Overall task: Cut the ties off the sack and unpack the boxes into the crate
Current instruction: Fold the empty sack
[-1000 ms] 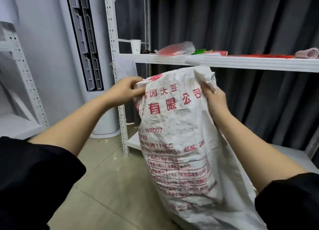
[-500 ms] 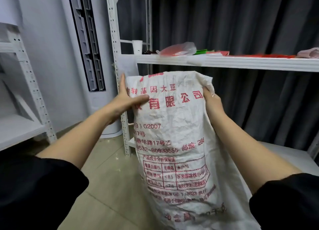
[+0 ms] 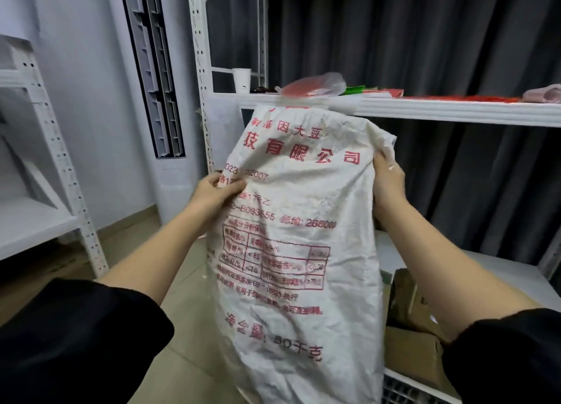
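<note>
Holding the white sack point(image 3: 291, 236) up off the floor, long way running top to bottom, printed side toward the camera. Left hand point(image 3: 217, 197) pinched a fold on the sack's left edge, partway down. Right hand point(image 3: 387, 182) gripped the right edge higher up, close under the top corner. Both hands clamped on cloth, well apart, one on each side. Sack hung between them, its top in front of the shelf edge point(image 3: 455, 112) and its bottom dropping out of sight at the lower edge of the view.

Looked limp and flat (probably little or nothing left inside, though the mouth could not be seen). No ties in view.

Down at the lower right, behind the sack: brown cardboard boxes point(image 3: 416, 343) sitting together, with a white slotted crate point(image 3: 406, 388) rim showing just under them. Seemed to sit in the crate, but too hidden to be sure.

Boxes lay down and to the right, nearer the right hand.

On the shelf above: a paper cup point(image 3: 242, 80) near the left post, a plastic bag point(image 3: 315, 85) beside it.
</note>
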The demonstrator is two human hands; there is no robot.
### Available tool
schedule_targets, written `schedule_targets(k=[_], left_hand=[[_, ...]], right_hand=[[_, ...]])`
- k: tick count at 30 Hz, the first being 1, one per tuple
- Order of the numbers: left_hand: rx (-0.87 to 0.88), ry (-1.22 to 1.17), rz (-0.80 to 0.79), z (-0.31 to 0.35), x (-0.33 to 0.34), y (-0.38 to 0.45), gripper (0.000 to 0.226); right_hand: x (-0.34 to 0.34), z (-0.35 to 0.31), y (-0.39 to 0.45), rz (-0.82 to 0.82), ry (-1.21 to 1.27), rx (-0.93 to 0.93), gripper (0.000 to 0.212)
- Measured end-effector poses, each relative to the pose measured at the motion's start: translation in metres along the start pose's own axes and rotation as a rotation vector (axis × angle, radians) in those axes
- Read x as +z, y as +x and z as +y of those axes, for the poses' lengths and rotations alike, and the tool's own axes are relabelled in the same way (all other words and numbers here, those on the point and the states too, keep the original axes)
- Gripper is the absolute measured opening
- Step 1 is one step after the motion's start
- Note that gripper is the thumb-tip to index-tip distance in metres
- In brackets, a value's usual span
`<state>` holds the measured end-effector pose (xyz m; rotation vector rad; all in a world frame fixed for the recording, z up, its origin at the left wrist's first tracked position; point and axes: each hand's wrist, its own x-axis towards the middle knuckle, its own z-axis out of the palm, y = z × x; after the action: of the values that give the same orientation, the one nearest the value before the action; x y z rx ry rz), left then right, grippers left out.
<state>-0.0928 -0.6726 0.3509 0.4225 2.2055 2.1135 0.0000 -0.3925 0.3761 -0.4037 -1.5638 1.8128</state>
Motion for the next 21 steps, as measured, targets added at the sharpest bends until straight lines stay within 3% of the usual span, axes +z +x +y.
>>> schedule_targets(k=[2, 3, 5, 8, 10, 12, 16, 21], left_hand=[[-0.136, 0.004, -0.255, -0.012, -0.015, -0.004, 0.068], [-0.175, 0.085, -0.359, -0.019, -0.019, -0.010, 0.070], [-0.188, 0.168, -0.442, -0.036, -0.013, -0.020, 0.053], [-0.171, 0.019, -0.358, -0.047, 0.008, -0.024, 0.053], [-0.157, -0.032, -0.210, -0.044, 0.014, -0.020, 0.031], [-0.126, -0.066, -0.088, -0.039, 0.010, -0.011, 0.019], [-0.090, -0.240, 0.011, -0.026, 0.005, 0.000, 0.026], [-0.119, -0.251, 0.070, -0.025, 0.007, 0.002, 0.022]], right_hand=[[-0.006, -0.003, 0.001, -0.020, 0.010, 0.122, 0.032], [-0.009, -0.006, 0.004, -0.026, -0.019, 0.154, 0.041], [-0.008, -0.007, 0.008, -0.033, -0.069, 0.190, 0.055], [0.003, -0.009, 0.005, -0.049, -0.067, 0.242, 0.062], [0.002, -0.013, 0.010, -0.064, 0.022, 0.246, 0.059], [-0.010, -0.018, 0.014, -0.273, 0.071, 0.223, 0.052], [-0.034, 0.005, 0.012, -0.795, -0.281, 0.324, 0.068], [-0.024, 0.030, -0.005, -0.869, -0.275, 0.401, 0.057]])
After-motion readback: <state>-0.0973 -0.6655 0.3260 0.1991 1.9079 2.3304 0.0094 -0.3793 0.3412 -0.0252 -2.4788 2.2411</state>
